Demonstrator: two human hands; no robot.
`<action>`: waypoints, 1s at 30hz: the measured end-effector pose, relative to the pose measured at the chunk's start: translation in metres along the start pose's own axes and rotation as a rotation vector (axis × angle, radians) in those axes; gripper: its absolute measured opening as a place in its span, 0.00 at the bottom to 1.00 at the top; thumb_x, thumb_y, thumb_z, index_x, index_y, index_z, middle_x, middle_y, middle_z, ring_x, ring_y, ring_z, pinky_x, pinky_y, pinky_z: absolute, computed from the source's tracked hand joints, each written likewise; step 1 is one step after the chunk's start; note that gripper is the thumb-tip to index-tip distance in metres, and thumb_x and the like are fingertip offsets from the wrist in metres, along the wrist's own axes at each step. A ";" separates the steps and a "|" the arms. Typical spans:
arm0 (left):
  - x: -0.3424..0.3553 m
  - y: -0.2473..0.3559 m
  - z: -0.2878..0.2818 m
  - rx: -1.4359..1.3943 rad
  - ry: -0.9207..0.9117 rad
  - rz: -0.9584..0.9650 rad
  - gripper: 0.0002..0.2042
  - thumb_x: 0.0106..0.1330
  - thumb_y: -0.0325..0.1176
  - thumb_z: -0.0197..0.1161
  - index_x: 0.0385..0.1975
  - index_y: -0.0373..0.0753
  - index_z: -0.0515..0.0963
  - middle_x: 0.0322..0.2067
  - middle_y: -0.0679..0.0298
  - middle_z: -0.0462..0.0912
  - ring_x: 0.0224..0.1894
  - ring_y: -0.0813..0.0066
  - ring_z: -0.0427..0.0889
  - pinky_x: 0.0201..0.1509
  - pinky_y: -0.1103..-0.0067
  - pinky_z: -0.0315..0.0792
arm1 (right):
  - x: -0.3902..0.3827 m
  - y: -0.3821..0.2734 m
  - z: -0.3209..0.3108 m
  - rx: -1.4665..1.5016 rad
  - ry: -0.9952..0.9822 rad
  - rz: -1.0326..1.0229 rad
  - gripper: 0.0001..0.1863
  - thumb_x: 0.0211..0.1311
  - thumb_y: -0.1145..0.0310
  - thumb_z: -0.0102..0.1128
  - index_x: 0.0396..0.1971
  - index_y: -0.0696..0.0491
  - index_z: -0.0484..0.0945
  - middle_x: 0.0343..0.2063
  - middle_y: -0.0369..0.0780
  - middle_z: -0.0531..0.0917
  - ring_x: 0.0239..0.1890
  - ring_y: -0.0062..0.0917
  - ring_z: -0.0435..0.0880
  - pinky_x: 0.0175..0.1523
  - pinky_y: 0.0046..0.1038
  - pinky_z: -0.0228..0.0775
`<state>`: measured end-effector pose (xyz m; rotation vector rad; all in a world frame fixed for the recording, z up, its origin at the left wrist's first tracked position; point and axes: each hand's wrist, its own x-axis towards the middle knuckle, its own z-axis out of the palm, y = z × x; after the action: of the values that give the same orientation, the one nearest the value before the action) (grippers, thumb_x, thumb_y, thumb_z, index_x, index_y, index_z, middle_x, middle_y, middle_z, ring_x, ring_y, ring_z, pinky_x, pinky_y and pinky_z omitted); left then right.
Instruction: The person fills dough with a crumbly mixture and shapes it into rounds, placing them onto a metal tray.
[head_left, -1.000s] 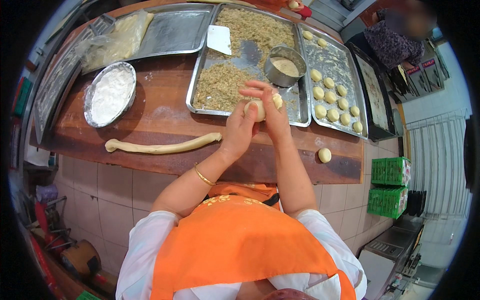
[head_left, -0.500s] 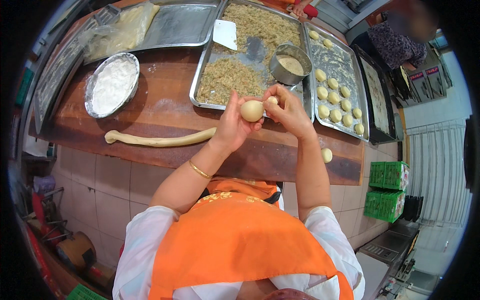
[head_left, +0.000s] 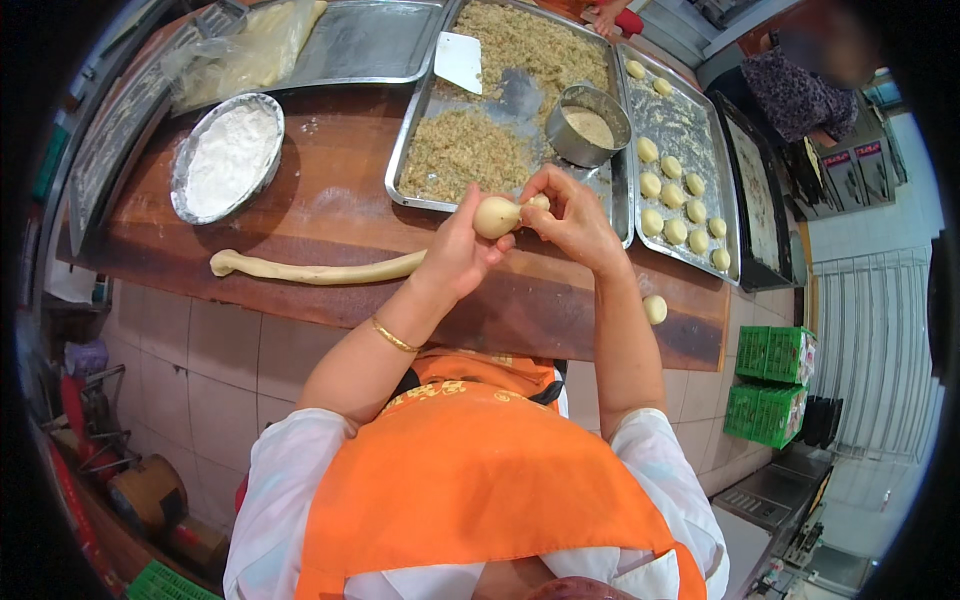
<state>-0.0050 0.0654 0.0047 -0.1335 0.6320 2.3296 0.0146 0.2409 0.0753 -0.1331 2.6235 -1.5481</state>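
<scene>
A smooth, pale dough ball point(head_left: 494, 217) rests in my left hand point(head_left: 460, 245), whose fingers curl around and under it. My right hand point(head_left: 575, 225) pinches a small knob of dough point(head_left: 538, 203) that joins the ball by a narrow neck. Both hands hang over the table's edge zone, just in front of the filling tray point(head_left: 405, 190). Left of them lies a long dough rope point(head_left: 320, 271), its right end passing behind my left wrist. A single round dough piece point(head_left: 655, 309) sits on the wood beside my right forearm.
Crumbly filling point(head_left: 465, 150) covers much of the tray, with a white scraper point(head_left: 459, 62) and a metal ring-shaped tin point(head_left: 588, 138) on it. A second tray point(head_left: 690, 130) bears several dough balls. A flour bowl point(head_left: 228, 160) stands left. Another person point(head_left: 795, 90) is at far right.
My right hand has drawn the knob of dough slightly out from the ball, stretching a neck between them. The ball has shifted a little left and up in my left hand.
</scene>
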 end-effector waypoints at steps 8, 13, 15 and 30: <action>-0.011 0.014 -0.004 0.160 -0.372 0.117 0.19 0.78 0.48 0.45 0.55 0.38 0.67 0.38 0.60 0.78 0.33 0.72 0.77 0.31 0.80 0.73 | 0.003 -0.005 0.002 0.060 0.024 -0.126 0.08 0.56 0.70 0.63 0.34 0.56 0.78 0.26 0.32 0.78 0.29 0.13 0.73 0.34 0.21 0.68; -0.013 0.011 0.015 0.044 -0.156 0.091 0.19 0.79 0.48 0.44 0.54 0.38 0.68 0.37 0.62 0.78 0.32 0.75 0.78 0.29 0.84 0.72 | -0.002 -0.012 0.002 0.092 -0.003 -0.073 0.05 0.57 0.74 0.65 0.31 0.54 0.76 0.27 0.30 0.75 0.28 0.09 0.70 0.31 0.16 0.62; -0.019 0.013 0.020 0.121 -0.139 0.120 0.19 0.79 0.47 0.43 0.53 0.38 0.70 0.37 0.62 0.79 0.31 0.76 0.78 0.30 0.83 0.73 | -0.004 -0.018 0.000 -0.008 0.016 -0.116 0.05 0.56 0.75 0.65 0.31 0.54 0.76 0.26 0.29 0.75 0.27 0.09 0.70 0.30 0.16 0.62; -0.020 0.016 0.005 0.344 -0.231 0.089 0.19 0.80 0.48 0.40 0.47 0.37 0.69 0.38 0.59 0.78 0.32 0.73 0.79 0.32 0.79 0.75 | -0.012 -0.028 0.001 -0.274 0.073 -0.420 0.08 0.48 0.80 0.63 0.28 0.55 0.76 0.25 0.36 0.78 0.25 0.21 0.76 0.29 0.23 0.67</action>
<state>-0.0005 0.0456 0.0213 0.3226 0.9216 2.2371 0.0270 0.2282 0.0995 -0.6997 2.9954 -1.2925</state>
